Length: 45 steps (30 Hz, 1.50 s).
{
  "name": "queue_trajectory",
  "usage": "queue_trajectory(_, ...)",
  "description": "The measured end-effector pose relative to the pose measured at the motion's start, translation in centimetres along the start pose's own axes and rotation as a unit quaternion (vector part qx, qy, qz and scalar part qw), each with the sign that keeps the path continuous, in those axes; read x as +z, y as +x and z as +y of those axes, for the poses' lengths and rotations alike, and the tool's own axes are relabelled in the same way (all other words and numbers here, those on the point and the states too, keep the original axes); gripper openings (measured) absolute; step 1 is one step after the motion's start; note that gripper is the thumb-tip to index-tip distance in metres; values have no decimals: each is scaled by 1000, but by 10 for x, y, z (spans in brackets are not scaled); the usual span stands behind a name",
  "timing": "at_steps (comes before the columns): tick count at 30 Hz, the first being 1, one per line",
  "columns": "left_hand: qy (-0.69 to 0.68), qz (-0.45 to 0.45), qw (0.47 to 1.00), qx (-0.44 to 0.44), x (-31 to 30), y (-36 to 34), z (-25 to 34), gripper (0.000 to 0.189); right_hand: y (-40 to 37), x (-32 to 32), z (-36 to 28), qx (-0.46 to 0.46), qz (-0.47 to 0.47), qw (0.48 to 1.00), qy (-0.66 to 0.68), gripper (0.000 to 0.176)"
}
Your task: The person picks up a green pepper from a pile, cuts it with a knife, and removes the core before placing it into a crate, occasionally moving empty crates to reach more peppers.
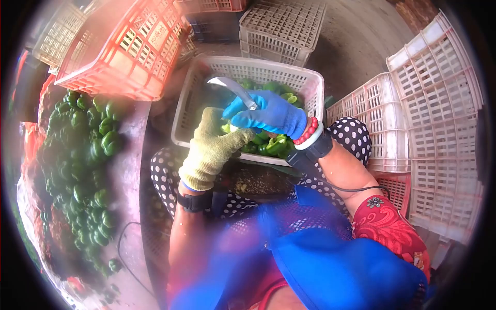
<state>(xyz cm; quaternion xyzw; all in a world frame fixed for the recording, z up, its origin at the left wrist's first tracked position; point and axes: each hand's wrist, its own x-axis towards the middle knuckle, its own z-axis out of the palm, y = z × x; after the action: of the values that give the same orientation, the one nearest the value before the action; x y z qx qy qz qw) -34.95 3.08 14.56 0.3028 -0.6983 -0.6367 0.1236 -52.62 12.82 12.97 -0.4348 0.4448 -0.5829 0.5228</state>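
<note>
My left hand, in a pale yellow knit glove, is closed over the near left part of a white basket. A small bit of light green shows at its fingers; what it holds is mostly hidden. My right hand, in a blue glove, grips a knife whose curved blade points up and left. Both hands are close together. Green peppers, some of them cut, lie in the basket beneath and beside them.
Many whole green peppers lie on a surface at the left. An orange crate stands at the upper left, a grey-white crate behind the basket. Tall white crates stand at the right. A cable hangs at lower left.
</note>
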Motion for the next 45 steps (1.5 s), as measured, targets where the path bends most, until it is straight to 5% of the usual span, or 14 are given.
queue_trajectory(7, 181, 89, 971, 126, 13, -31, 2, 53, -9, 2, 19, 99, 35, 994, -20, 40)
queue_trajectory(14, 360, 139, 866, 318, 8, -42, -10, 49, -11, 28, -9, 77, 24, 996, -32, 46)
queue_trajectory(17, 404, 180, 794, 416, 2, -49, 6, 47, -17, 56, -16, 93, 28, 987, 129, 43)
queue_trajectory(20, 460, 235, 751, 412, -31, -89, 52, 39, -18, 48, 18, 125, 12, 981, 148, 38)
queue_trajectory(21, 512, 234, 722, 403, -59, -111, 66, 35, -15, 32, 18, 171, 20, 982, 73, 36)
queue_trajectory(22, 363, 321, 846, 222, -72, -143, 66, 31, -15, 16, 18, 202, 26, 977, -54, 35)
queue_trajectory(23, 187, 385, 903, 22, -84, -176, 63, 28, -21, -1, 22, 150, 45, 943, -295, 30)
queue_trajectory(25, 526, 309, 768, -196, -128, -221, 60, 30, -20, -18, 7, 257, -39, 719, -645, 38)
queue_trajectory(28, 616, 276, 716, -177, -128, -226, 52, 31, -18, -9, -25, 221, -35, 742, -632, 35)
queue_trajectory(31, 508, 206, 835, -43, -84, -151, 72, 23, -13, 0, -48, 243, -8, 758, -605, 35)
queue_trajectory(35, 521, 29, 851, 67, -39, -10, -17, 18, -17, -31, -17, 228, 55, 818, -526, 40)
queue_trajectory(37, 646, -136, 751, 21, -30, 82, -153, 23, -17, -58, 12, 204, 103, 850, -475, 43)
queue_trajectory(39, 626, -158, 756, -108, 0, 90, -147, 30, -17, -60, 19, 187, 122, 824, -521, 45)
queue_trajectory(45, 569, -208, 769, -204, 28, 106, -144, 56, -15, -52, -3, 143, 157, 847, -488, 48)
